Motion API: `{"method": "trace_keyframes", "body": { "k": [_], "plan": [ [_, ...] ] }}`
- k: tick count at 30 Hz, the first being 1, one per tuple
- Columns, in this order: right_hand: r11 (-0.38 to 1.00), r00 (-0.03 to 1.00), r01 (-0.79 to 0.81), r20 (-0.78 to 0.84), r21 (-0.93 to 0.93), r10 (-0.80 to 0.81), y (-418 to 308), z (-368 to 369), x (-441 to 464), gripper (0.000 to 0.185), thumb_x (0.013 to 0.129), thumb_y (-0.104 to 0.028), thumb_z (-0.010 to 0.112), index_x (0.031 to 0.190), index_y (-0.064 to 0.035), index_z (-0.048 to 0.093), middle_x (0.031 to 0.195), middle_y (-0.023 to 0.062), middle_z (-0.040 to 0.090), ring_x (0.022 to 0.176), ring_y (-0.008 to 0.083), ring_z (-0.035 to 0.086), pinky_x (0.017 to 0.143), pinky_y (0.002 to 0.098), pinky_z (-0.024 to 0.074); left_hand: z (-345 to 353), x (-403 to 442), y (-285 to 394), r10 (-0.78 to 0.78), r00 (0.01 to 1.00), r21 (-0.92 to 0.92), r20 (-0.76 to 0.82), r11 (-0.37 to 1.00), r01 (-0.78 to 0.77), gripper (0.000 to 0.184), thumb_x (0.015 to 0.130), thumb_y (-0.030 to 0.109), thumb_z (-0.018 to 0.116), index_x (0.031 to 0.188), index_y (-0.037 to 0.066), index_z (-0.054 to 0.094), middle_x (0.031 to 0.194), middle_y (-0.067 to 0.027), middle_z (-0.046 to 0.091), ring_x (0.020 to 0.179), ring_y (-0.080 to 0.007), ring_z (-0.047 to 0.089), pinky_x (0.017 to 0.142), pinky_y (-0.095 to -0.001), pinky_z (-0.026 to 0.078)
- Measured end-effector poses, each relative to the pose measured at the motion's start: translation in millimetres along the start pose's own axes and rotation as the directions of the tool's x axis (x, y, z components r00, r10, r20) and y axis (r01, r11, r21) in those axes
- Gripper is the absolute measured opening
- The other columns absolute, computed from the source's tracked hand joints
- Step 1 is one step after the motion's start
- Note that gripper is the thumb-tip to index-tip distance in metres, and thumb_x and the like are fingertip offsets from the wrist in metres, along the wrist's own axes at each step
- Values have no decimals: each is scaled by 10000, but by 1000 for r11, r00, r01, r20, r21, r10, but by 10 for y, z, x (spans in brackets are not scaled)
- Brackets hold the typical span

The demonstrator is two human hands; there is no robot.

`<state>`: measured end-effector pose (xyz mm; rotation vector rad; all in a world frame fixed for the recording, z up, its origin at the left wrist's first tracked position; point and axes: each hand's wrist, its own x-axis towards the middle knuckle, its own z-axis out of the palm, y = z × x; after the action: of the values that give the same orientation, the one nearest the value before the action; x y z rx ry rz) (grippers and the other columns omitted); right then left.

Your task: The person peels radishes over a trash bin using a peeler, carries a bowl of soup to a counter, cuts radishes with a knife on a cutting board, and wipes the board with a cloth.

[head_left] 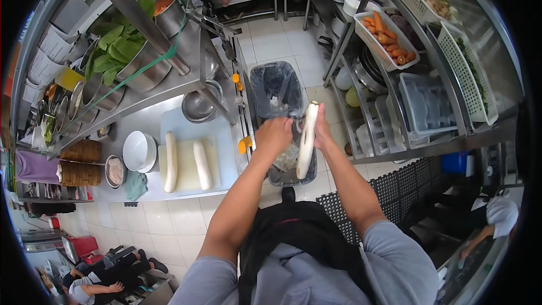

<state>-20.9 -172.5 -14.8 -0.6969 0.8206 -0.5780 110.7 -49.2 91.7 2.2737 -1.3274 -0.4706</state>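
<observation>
A long white daikon radish (307, 142) stands nearly lengthwise in front of me, with a brownish streak along its side. My right hand (322, 128) is wrapped round it from the right, near its far end. My left hand (274, 134) is closed just left of the radish; whatever its fingers hold is hidden. Both hands are over a dark bin (276, 82) lined with clear plastic, with scraps inside. On the counter to the left, two more white radishes, one (171, 162) left and one (201, 165) right, lie on a cutting board (226, 161).
White bowls (139, 151), a metal colander (199, 101) and a green cloth (135, 185) sit on the left counter. Leafy greens (119, 51) fill a pot on the shelf above. Carrots (384, 35) sit in a basket on the right rack. Other people work farther off.
</observation>
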Motion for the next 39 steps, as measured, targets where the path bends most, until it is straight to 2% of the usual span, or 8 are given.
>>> {"method": "trace_keyframes", "body": {
  "k": [5, 11, 18, 21, 26, 29, 33, 39],
  "plan": [
    [998, 1000, -4, -23, -56, 3, -20, 149, 6, 759, 914, -825, 370, 964, -112, 625, 745, 32, 583, 662, 176, 588, 621, 347, 510, 141, 79, 114, -55, 995, -113, -89, 993, 45, 323, 993, 354, 527, 926, 99, 714, 931, -209, 721, 870, -471, 673, 769, -568, 537],
    [996, 998, 51, -47, 69, -48, -197, 22, 129, 747, 909, -828, 377, 938, -120, 614, 727, 26, 567, 674, 172, 584, 603, 346, 502, 351, -411, -335, -14, 993, -3, 118, 1000, 15, 327, 990, 360, 532, 898, 101, 710, 917, -226, 710, 864, -468, 671, 752, -576, 527],
    [996, 999, 32, 46, -87, -28, -94, 230, 156, 697, 894, -826, 416, 1002, -156, 576, 738, 31, 583, 652, 185, 599, 594, 359, 529, 156, 146, 38, -43, 990, -156, -132, 987, 22, 312, 983, 346, 546, 906, 87, 700, 866, -231, 698, 852, -486, 652, 742, -577, 515],
    [988, 998, 54, -21, 143, -51, -138, 279, 252, 749, 898, -807, 457, 1126, -105, 585, 867, 53, 602, 755, 190, 613, 659, 383, 540, 246, 2, -28, -4, 994, -180, -111, 983, -16, 308, 983, 342, 549, 898, 82, 691, 844, -233, 692, 829, -491, 649, 733, -578, 511],
    [972, 989, 140, -62, 189, -131, -420, -112, 542, 770, 902, -803, 458, 1173, -89, 564, 892, 70, 590, 803, 222, 615, 707, 419, 546, 646, -746, -499, -51, 997, -115, -50, 992, 45, 270, 979, 316, 575, 877, 86, 670, 790, -223, 683, 782, -473, 658, 673, -562, 517],
    [935, 930, 311, -256, 172, -262, -663, -122, 576, 768, 884, -817, 468, 1171, -108, 524, 812, 74, 565, 714, 245, 600, 648, 423, 540, 842, -958, -835, -57, 998, 6, 27, 998, 57, 296, 990, 327, 550, 890, 74, 666, 811, -213, 697, 750, -451, 675, 661, -571, 527],
    [947, 927, 272, -309, 171, -211, -872, 31, 414, 709, 891, -822, 436, 1072, -142, 526, 790, 64, 541, 686, 232, 596, 626, 411, 536, 570, -701, -579, -16, 987, -65, -160, 998, 5, 241, 972, 300, 592, 915, 83, 681, 853, -214, 700, 788, -448, 670, 667, -544, 524],
    [945, 953, 261, -210, 197, -219, -710, 208, 394, 711, 912, -801, 429, 1015, -109, 557, 716, 82, 578, 641, 232, 601, 590, 405, 528, 18, 37, -38, 33, 978, -52, -208, 998, -45, 273, 980, 334, 579, 938, 93, 699, 868, -198, 713, 821, -443, 677, 690, -539, 529]
  ]
}}
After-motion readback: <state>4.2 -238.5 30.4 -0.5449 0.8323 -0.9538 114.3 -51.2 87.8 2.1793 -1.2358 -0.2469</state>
